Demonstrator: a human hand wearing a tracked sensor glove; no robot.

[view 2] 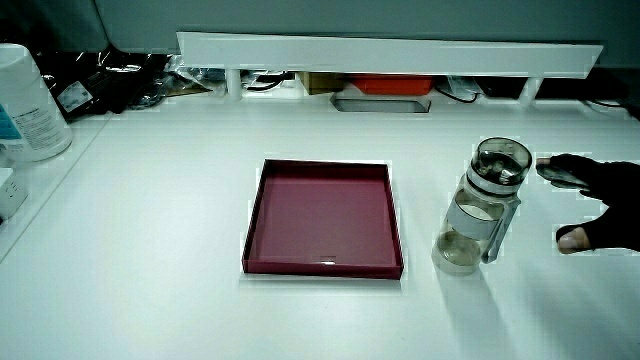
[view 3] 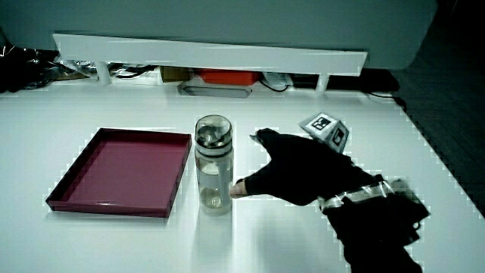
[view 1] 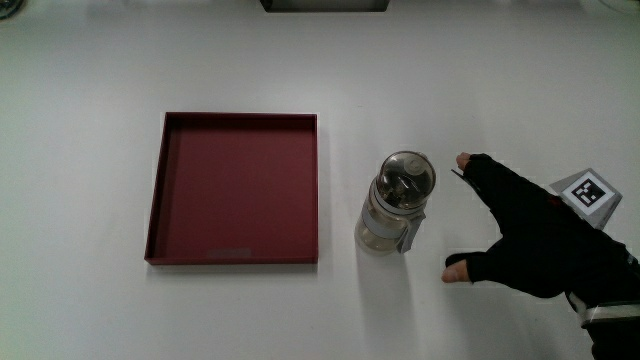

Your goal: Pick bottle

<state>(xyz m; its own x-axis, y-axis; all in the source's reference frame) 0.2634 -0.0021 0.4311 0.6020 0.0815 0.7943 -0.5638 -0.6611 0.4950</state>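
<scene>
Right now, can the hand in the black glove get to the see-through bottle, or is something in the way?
Probably yes. The black-gloved hand is spread open beside the clear upright bottle, with only bare white table between them. The shallow dark red tray lies beside the bottle too, away from the hand.

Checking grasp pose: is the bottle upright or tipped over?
Upright. The bottle stands on its base beside the red tray, lid on top, in both side views. The hand is spread beside it.

bare table between hand point(view 1: 540, 235) and bottle point(view 1: 396, 203) | tray point(view 1: 160, 190) just beside bottle, apart
</scene>
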